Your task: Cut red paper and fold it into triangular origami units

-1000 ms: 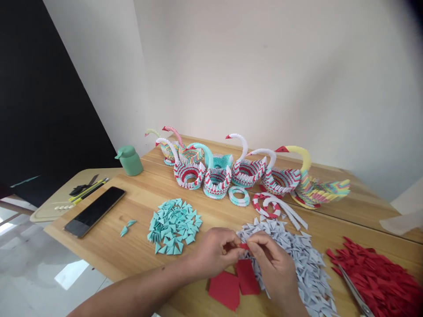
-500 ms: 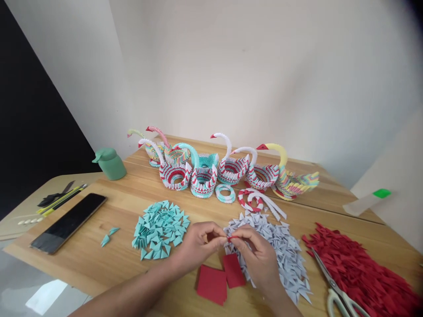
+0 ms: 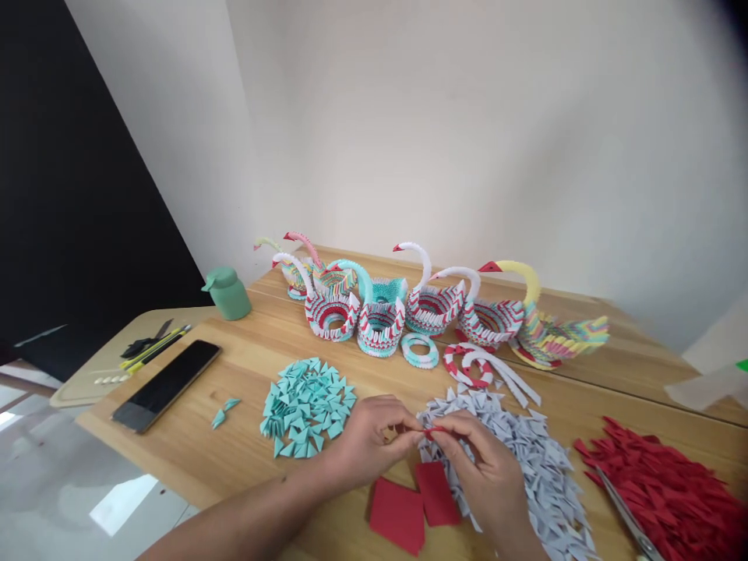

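My left hand (image 3: 377,438) and my right hand (image 3: 488,467) meet fingertip to fingertip, both pinching a small red paper piece (image 3: 431,431). Its exact shape is mostly hidden by the fingers. Just below lie two stacks of red paper, a wider one (image 3: 396,516) and a narrower one (image 3: 437,495). To the left of my left hand is a pile of teal folded triangles (image 3: 307,405). Pale grey folded pieces (image 3: 546,467) spread under and beside my right hand. Farther right is a heap of red folded pieces (image 3: 666,491).
Paper swans (image 3: 381,323) stand along the back, with a teal-and-white ring (image 3: 419,351) and a red-and-white ring (image 3: 467,365) before them. Scissors (image 3: 628,514) lie at the right. A phone (image 3: 167,386), green container (image 3: 227,294) and pencils (image 3: 155,351) are at the left.
The whole view has shifted, so the table and its objects appear farther right. Both hands still pinch the small red piece.
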### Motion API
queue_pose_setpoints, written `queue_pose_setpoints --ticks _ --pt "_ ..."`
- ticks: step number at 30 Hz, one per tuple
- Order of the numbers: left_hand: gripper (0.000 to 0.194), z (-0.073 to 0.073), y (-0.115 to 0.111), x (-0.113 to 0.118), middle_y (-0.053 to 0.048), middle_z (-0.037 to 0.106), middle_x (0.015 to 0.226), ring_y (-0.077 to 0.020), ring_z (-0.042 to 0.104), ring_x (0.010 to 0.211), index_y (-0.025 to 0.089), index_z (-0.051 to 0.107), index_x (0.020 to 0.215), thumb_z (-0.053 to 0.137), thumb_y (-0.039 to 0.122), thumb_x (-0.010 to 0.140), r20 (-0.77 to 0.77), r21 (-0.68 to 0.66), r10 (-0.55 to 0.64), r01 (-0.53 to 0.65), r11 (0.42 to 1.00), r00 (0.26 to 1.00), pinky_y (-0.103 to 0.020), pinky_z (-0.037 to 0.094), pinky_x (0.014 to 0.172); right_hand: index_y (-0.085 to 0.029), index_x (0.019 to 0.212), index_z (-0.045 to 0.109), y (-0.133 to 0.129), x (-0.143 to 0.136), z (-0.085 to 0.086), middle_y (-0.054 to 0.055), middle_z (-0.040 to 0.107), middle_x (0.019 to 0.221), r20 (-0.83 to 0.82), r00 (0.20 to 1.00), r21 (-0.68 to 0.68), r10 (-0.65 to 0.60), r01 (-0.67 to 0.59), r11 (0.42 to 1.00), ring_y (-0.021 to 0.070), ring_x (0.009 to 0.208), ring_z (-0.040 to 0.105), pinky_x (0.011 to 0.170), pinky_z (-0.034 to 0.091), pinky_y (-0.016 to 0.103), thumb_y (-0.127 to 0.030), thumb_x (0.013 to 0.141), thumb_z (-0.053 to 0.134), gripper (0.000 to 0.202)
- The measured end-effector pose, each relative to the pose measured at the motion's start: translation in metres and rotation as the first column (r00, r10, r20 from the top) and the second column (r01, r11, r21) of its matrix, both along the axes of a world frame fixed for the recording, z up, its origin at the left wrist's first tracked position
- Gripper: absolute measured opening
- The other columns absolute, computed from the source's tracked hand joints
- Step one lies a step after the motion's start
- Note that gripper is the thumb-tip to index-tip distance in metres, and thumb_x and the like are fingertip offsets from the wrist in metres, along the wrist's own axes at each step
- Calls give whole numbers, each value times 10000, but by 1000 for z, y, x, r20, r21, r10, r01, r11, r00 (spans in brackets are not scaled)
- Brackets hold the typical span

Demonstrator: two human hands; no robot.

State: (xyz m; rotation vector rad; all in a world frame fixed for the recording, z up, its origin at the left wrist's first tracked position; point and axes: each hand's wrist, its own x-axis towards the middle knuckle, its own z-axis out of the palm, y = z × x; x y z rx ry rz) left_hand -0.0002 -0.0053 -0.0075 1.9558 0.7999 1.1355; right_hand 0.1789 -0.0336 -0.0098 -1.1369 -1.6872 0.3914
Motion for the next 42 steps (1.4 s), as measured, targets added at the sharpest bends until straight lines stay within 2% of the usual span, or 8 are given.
queue_pose_setpoints --ticks 7,13,17,19,22,28,35,42 --pt "128 1 -1 0 -31 620 664 -133 555 649 136 666 737 574 150 825 -20 30 -19 19 999 1000 -218 399 637 -231 793 687 -2 -2 6 26 711 733 62 998 54 -11 8 998 177 659 676 601 531 250 -307 896 570 174" --pt "110 5 -5 2 -22 595 638 -127 535 634 130 630 671 578 89 758 -11 51 -51 51 997 999 -218 390 633 -214 738 592 -5 -5 3 -4 622 668 84 996 17 5 -6 1000 148 618 601 594 468 238 -243 923 497 210" --pt "87 4 -5 2 -21 601 665 -129 531 647 132 632 698 588 139 772 9 -127 -43 44 991 999 -221 392 629 -215 743 566 -6 -5 1 -13 594 679 79 997 -13 18 -17 1000 139 617 572 600 443 229 -229 931 481 206" --pt "127 3 -4 2 -23 616 696 -128 533 653 136 634 747 585 227 819 81 -295 -64 85 952 995 -220 398 620 -216 753 568 -5 -5 0 -15 590 686 70 997 -21 15 -13 1000 136 617 566 597 436 225 -230 936 474 206" --pt "246 2 -2 3 -13 622 696 -111 527 612 140 617 780 598 377 842 249 -498 -104 219 839 963 -219 413 602 -214 770 579 -5 -6 -1 -13 590 688 46 999 -27 7 -6 1000 136 618 567 596 437 227 -232 937 476 197" --pt "388 -4 1 6 -44 676 674 -142 609 614 130 591 751 769 469 689 445 -641 -96 392 660 890 -261 467 629 -215 777 621 -7 -9 0 -20 600 642 10 999 -15 50 -50 999 133 585 588 577 456 229 -202 921 502 187" --pt "414 -11 8 4 -8 672 640 -115 618 567 133 603 861 822 415 652 541 -640 23 394 659 841 -212 429 560 -253 1118 645 -2 -2 -6 58 699 1010 83 997 116 -8 -2 993 201 949 647 813 511 323 -160 921 518 252" --pt "437 -11 9 5 -1 674 631 -110 617 554 132 613 905 838 396 639 570 -650 57 408 641 820 -209 430 546 -280 1108 657 1 -5 -2 65 695 1035 164 985 298 -55 4 954 227 967 633 840 515 403 -106 877 573 302"
